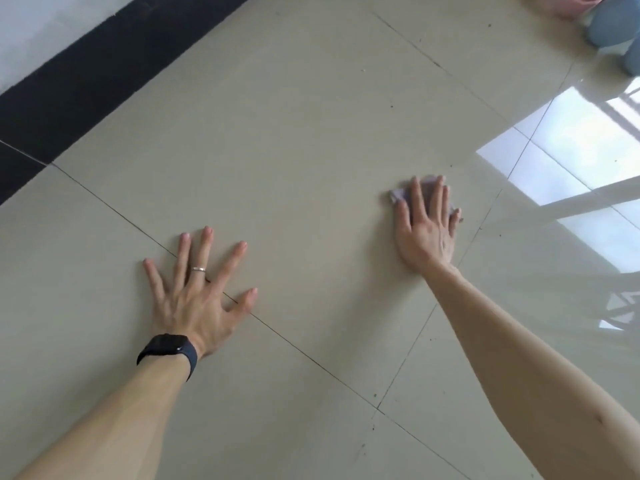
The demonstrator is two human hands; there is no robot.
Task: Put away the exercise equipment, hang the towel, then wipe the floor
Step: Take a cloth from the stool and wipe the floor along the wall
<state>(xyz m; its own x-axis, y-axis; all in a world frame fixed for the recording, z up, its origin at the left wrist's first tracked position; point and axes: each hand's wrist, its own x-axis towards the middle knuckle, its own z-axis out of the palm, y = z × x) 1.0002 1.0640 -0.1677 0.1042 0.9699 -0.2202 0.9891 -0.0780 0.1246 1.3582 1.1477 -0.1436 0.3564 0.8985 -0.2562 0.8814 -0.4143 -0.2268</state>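
My right hand [426, 230] lies flat on a small pale purple cloth [429, 188], pressing it onto the beige tiled floor [298, 140]. Only the cloth's edges show past the fingers. My left hand [199, 289] rests flat on the floor to the left, fingers spread wide and nothing under it. It wears a ring, and a black band circles the wrist. Both arms reach forward from the bottom of the view.
A black skirting strip [97, 74] runs along the white wall [38, 26] at upper left. Blue rounded objects [613, 26] and a pink container [581, 3] sit at the top right corner. Bright window glare [571, 150] reflects off the tiles at right. Small dark specks dot the floor.
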